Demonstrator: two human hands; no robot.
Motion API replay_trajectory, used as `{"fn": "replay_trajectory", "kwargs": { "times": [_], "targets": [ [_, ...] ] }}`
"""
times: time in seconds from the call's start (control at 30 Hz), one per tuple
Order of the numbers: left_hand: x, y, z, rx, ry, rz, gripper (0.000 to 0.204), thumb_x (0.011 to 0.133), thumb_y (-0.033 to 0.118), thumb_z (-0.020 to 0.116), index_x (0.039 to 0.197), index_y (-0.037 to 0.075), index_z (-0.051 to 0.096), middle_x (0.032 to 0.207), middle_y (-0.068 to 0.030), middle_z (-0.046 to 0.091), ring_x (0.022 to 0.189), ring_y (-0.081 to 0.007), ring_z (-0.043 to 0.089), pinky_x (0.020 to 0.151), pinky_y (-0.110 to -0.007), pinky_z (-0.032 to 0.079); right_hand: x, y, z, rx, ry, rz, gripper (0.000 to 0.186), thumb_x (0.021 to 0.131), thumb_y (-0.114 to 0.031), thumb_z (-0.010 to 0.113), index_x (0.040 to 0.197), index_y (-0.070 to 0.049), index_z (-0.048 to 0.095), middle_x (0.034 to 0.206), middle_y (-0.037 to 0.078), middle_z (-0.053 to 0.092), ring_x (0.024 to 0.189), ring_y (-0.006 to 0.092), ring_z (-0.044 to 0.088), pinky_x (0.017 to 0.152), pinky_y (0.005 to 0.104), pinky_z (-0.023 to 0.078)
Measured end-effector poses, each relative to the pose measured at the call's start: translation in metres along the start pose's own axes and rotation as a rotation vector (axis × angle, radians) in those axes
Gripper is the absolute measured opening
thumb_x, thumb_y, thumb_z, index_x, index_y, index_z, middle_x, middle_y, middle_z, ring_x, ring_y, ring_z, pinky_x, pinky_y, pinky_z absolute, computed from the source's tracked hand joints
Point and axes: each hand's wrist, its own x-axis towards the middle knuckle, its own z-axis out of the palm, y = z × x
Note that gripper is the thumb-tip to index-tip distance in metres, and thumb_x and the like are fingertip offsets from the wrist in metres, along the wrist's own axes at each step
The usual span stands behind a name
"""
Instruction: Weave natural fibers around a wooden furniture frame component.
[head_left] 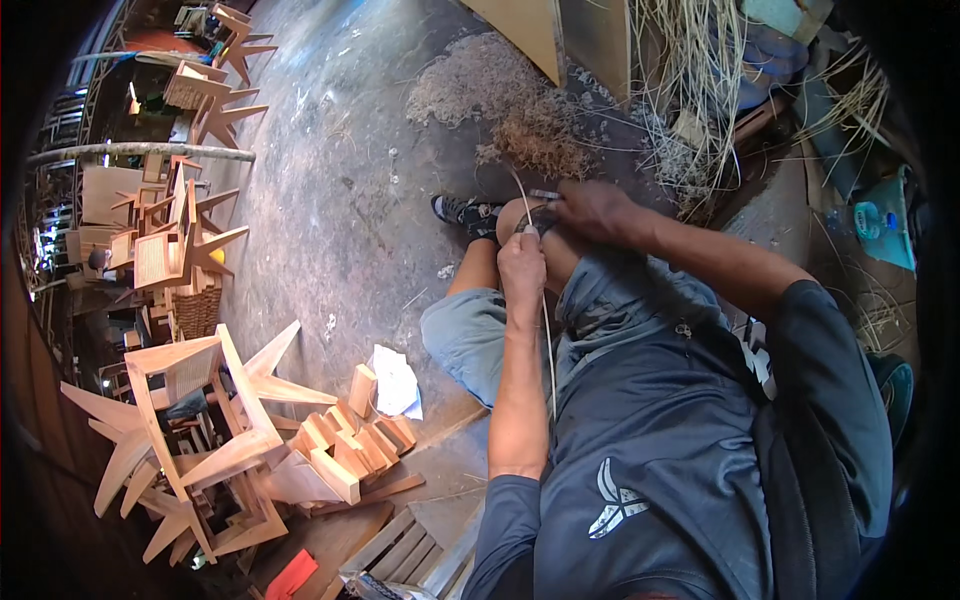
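A long, thin, pale rattan strip runs from beyond my knee, through my left hand, and down along my shirt. My left hand is closed round it at the knee, the thumb pressed toward the far side. Just right of it, my right hand is closed on a small metal blade, which lies close to the strip; its handle is hidden in the fingers. A dark pad covers part of the knee below the blade.
Curly shavings are heaped on the concrete floor ahead. Rattan strands hang at the far right, near a teal bin. To the left stand wooden chair frames, a pile of wood blocks and white paper.
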Motion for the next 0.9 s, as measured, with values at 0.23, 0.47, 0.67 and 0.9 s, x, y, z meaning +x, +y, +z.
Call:
{"fn": "replay_trajectory", "kwargs": {
  "times": [0.23,0.47,0.67,0.9],
  "targets": [
    [-0.119,-0.033,-0.041,0.421,-0.043,0.07,0.029,0.091,0.02,0.046,0.069,0.001,0.049,0.057,-0.0042,0.044,0.054,-0.0137,0.042,0.048,-0.034,0.034,-0.026,0.007,0.03,0.035,0.256,-0.465,0.009,0.086,-0.016,0.051,0.088,-0.007,0.05,0.073,0.014,0.055,0.064,0.0314,0.059,0.051,0.0398,0.045],
    [-0.408,-0.158,-0.19,0.476,-0.076,-0.723,0.031,0.091,0.027,0.046,0.075,0.002,0.055,0.062,-0.0063,0.054,0.057,-0.0157,0.052,0.052,-0.033,0.042,-0.004,-0.015,0.038,-0.012,0.133,-0.387,0.012,0.084,-0.018,0.052,0.086,-0.006,0.053,0.073,0.017,0.06,0.067,0.036,0.06,0.056,0.0431,0.049],
    [-0.21,-0.048,-0.129,0.811,0.102,-0.226,0.031,0.093,0.027,0.042,0.089,-0.001,0.054,0.08,-0.0233,0.057,0.079,-0.0377,0.056,0.07,-0.042,0.042,-0.015,-0.017,0.034,-0.015,0.12,-0.28,0.014,0.083,-0.019,0.051,0.087,-0.006,0.057,0.077,0.016,0.062,0.071,0.0355,0.062,0.059,0.0429,0.05],
    [-0.015,0.015,-0.015,0.479,0.04,-0.11,0.039,0.092,0.031,0.043,0.077,-0.005,0.05,0.068,-0.0213,0.052,0.064,-0.0293,0.053,0.059,-0.04,0.04,-0.011,-0.006,0.044,0.049,0.249,-0.378,0.011,0.081,-0.015,0.052,0.087,-0.008,0.057,0.08,0.016,0.062,0.073,0.0358,0.062,0.06,0.0429,0.049]
  ]
}}
